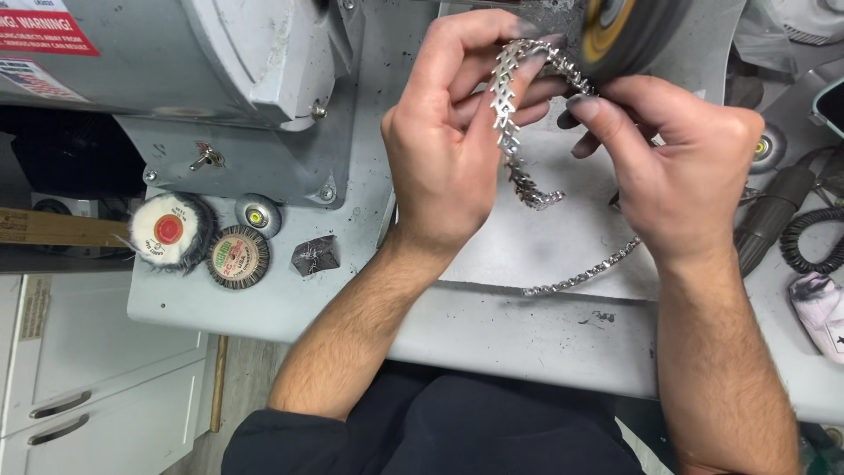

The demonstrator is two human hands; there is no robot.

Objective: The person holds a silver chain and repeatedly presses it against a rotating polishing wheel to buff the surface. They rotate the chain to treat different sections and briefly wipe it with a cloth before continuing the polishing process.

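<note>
**Chain held up to the spinning wheel**

Head view, the only one I have. My landmark is the polishing wheel (626, 31), dark with a yellow hub, at the top edge of the picture.

The silver chain (508, 114) meets the wheel at its lower left edge. From there its long axis runs down and slightly left, away from the wheel, then curls toward the bench and trails off below and to the right. So the worked stretch lies between my two sets of fingers, with the wheel just above them.

My left hand (448, 149) sits left of and below the wheel. Its fingers are curled, thumb and forefinger pinching the upper links and backing them from behind. My right hand (677, 158) sits directly below the wheel, fingers pressed together on the chain close to the wheel's rim. The right is the nearer of the two to the wheel; both touch the chain.

Counts: one chain, one wheel running, two hands. Well to the left of the wheel, on the grey bench (492, 325), lie three loose buffs: a white one with a red centre (169, 230), a brown-rimmed one (238, 256) and a small grey one (258, 214). A dark crumpled scrap (315, 255) lies beside them. The grey motor housing (220, 62) fills the space left of the wheel.
</note>
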